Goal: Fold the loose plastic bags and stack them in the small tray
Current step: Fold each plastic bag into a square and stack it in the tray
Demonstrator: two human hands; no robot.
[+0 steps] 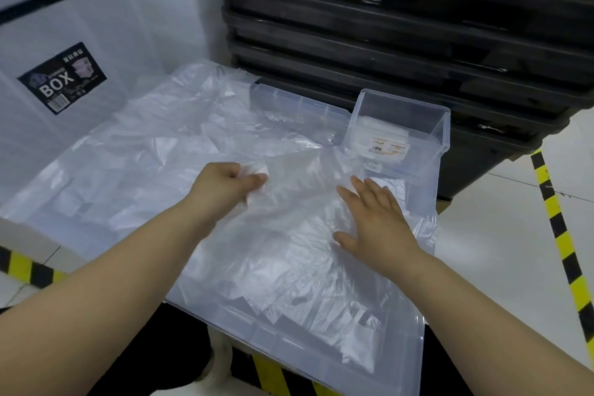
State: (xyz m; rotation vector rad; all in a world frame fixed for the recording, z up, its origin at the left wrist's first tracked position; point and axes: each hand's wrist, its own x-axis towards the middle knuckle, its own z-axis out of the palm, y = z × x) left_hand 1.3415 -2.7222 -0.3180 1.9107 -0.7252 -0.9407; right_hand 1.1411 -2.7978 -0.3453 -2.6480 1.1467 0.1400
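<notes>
A clear plastic bag (289, 222) lies spread in front of me on a pile of loose clear bags (154, 151). My left hand (225, 183) pinches the bag's upper left edge with curled fingers. Flat on the bag's right side, with fingers straight and spread, rests my right hand (373, 219). The small clear tray (430, 132) stands at the right rear of the pile, holding several flat folded bags and a label with a barcode.
The bags lie on a large clear lid (369, 363) of a storage container. A translucent box with a black "BOX" label (62, 77) stands to the left. Stacked black crates (401, 26) rise behind. Yellow-black tape (559, 235) marks the floor.
</notes>
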